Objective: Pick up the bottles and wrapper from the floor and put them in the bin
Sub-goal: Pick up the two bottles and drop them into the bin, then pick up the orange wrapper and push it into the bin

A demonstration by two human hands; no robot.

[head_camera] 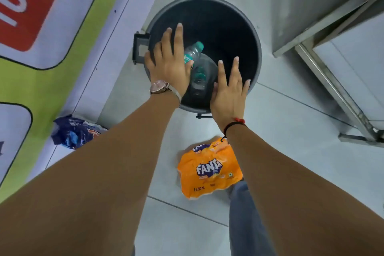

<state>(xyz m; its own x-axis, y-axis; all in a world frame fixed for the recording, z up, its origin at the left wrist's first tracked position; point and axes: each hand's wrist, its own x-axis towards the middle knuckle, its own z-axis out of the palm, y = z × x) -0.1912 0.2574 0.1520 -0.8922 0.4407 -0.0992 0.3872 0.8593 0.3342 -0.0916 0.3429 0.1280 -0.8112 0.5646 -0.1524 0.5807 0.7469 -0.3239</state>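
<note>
A round black bin (245, 27) stands on the tiled floor straight ahead. Inside it are two clear plastic bottles: one with a green cap (192, 52) just past my left fingers, the other (198, 80) lower down between my hands. My left hand (168, 62), with a watch on the wrist, hovers over the bin's left rim, fingers spread and holding nothing. Over the near rim my right hand (228, 89) is also spread and empty. An orange Fanta wrapper (207, 170) lies on the floor under my right forearm. A crumpled blue wrapper (72, 133) lies at the left.
A colourful floor graphic (41, 48) in red, green and white covers the left side. A steel cabinet (340, 33) with a metal frame stands at the right of the bin. My trouser leg (245, 224) shows below the orange wrapper.
</note>
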